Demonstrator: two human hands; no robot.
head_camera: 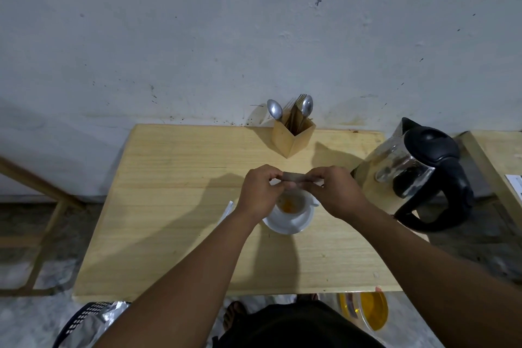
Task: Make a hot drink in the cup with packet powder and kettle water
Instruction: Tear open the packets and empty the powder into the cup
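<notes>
Cup (291, 205) sits on a white saucer (288, 224), centre of the wooden table (175, 206). Orange-yellow powder in the bottom, no water visible, so it looks like powder's in and the pour isn't done.

Packet (295, 177) is held flat just above the cup. Left hand (258, 192) pinches its left end, right hand (333, 192) its right end, both sets of fingers closed on it. Can't tell if it's empty or being folded or shaken out.

Kettle (415, 169) stands right of the cup, near the table's right edge, lid shut, untouched. Cutlery holder (292, 135) with spoons at the far edge against the wall.

Left, by my read: ditch the packet, pour kettle water, grab a spoon, stir. Roughly a third done.
</notes>
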